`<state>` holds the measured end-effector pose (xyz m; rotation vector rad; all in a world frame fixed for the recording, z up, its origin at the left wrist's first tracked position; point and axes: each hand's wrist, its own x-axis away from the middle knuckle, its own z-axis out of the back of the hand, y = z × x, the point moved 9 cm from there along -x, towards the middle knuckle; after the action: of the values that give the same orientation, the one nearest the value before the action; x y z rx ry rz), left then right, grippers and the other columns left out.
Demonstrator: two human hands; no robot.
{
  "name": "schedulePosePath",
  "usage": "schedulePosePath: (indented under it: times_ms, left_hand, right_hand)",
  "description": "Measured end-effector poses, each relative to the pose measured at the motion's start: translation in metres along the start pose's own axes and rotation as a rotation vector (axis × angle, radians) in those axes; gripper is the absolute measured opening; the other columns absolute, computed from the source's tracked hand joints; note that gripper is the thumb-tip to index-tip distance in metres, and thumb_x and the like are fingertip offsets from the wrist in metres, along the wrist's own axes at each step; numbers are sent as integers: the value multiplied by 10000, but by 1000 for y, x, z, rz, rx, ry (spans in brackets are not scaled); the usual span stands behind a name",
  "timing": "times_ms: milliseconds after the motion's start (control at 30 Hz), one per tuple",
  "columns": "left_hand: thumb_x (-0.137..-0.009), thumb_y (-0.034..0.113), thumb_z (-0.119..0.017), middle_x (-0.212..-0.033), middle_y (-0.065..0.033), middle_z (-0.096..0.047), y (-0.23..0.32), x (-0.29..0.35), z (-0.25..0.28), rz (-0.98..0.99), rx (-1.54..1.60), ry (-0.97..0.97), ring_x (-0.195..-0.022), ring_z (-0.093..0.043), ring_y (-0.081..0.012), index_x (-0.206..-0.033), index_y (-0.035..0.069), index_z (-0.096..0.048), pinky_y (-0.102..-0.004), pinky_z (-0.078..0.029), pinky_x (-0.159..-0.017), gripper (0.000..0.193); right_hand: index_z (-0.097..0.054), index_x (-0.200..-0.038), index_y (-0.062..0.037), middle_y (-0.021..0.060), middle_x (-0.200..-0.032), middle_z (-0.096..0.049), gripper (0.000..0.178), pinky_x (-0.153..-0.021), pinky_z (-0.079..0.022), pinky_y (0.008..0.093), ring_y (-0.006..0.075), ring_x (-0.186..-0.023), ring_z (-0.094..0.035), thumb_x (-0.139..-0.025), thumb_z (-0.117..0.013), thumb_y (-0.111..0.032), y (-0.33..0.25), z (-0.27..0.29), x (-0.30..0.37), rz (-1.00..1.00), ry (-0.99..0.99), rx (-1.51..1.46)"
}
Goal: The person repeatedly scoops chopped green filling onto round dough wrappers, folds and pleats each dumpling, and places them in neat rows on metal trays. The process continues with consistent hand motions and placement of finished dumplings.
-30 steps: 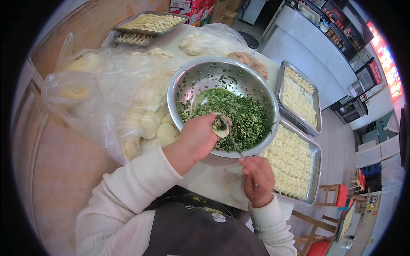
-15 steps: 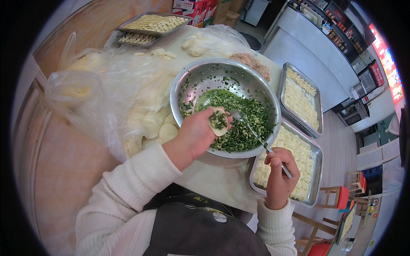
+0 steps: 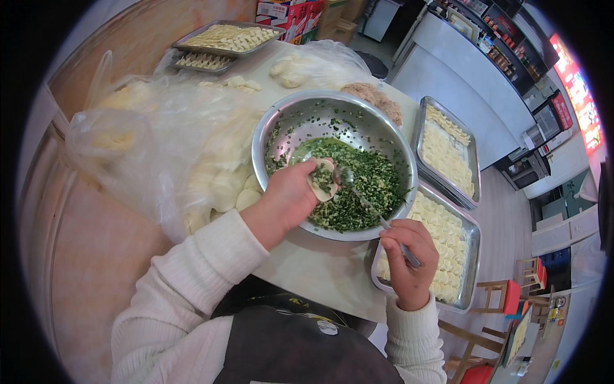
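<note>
Over the near left part of a large steel bowl (image 3: pixel 268 128), my left hand (image 3: pixel 284 198) is closed round the edge of a dumpling wrapper (image 3: pixel 322 185). Chopped green filling lies on the wrapper. My right hand (image 3: pixel 409 259) grips the handle of a metal spoon (image 3: pixel 369 206), whose bowl end touches or nearly touches the wrapper's right side. Inside the steel bowl is chopped green filling (image 3: pixel 364 173) with pale bits and some greenish liquid. Loose wrappers (image 3: pixel 248 198) lie on the table just left of the bowl, beside my left wrist.
A clear plastic bag (image 3: pixel 173 141) of wrappers covers the table's left. Trays of dumplings stand at right, one tray (image 3: pixel 472 256) near and a stack (image 3: pixel 448 150) beyond. More trays (image 3: pixel 229 38) sit at the far left. Minced meat (image 3: pixel 377 99) lies behind the bowl. Red stools (image 3: pixel 511 296) stand at right.
The spoon and my right hand have shifted left and slightly down, bringing the spoon's end to the wrapper's edge. My left hand has moved slightly left, still holding the wrapper.
</note>
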<state>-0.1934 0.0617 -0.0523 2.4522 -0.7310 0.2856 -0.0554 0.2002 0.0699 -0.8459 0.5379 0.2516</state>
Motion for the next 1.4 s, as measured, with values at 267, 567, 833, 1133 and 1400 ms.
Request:
schedulePosePath:
  times_ms: [267,567,833,1133,1400]
  left_hand:
    - [-1042,182,-291,-1190,-227,-572,11,0,0,-29,-50,27,-1100,-591,-318,-1249,-93,-443,-441,-482,-980,376]
    - [-1037,180,-312,-1142,-217,-590,15,-7,6,-58,-13,8,-1070,-599,-316,-1232,-88,-460,-436,-496,-947,363]
    - [-1045,187,-285,-1161,-221,-584,7,-5,0,-39,-36,-13,-1085,-597,-322,-1239,-88,-452,-442,-482,-980,376]
    - [-1043,186,-296,-1164,-223,-584,6,-3,-3,-20,-29,-57,-1086,-597,-318,-1253,-95,-443,-434,-488,-976,381]
    - [-1044,187,-297,-1168,-214,-584,3,1,-6,-23,-102,-20,-1077,-598,-301,-1259,-92,-446,-442,-491,-960,383]
  right_hand:
    - [-687,-891,-9,117,-909,-655,107,-770,-493,324,247,-857,-618,-789,-713,5,4,5,-1,-28,3,2]
    - [-688,-886,-15,117,-906,-659,96,-771,-491,323,245,-857,-618,-794,-706,8,9,3,1,-76,-17,-59]
    - [-689,-884,-14,114,-890,-662,83,-765,-489,313,232,-850,-619,-803,-697,3,11,-1,1,-59,-29,-36]
    - [-696,-902,-15,112,-898,-661,96,-767,-488,309,227,-853,-620,-806,-701,-6,8,5,4,-51,54,-132]
    - [-697,-907,-15,113,-907,-656,123,-768,-491,313,235,-848,-619,-786,-713,0,1,-6,0,17,-40,-68]
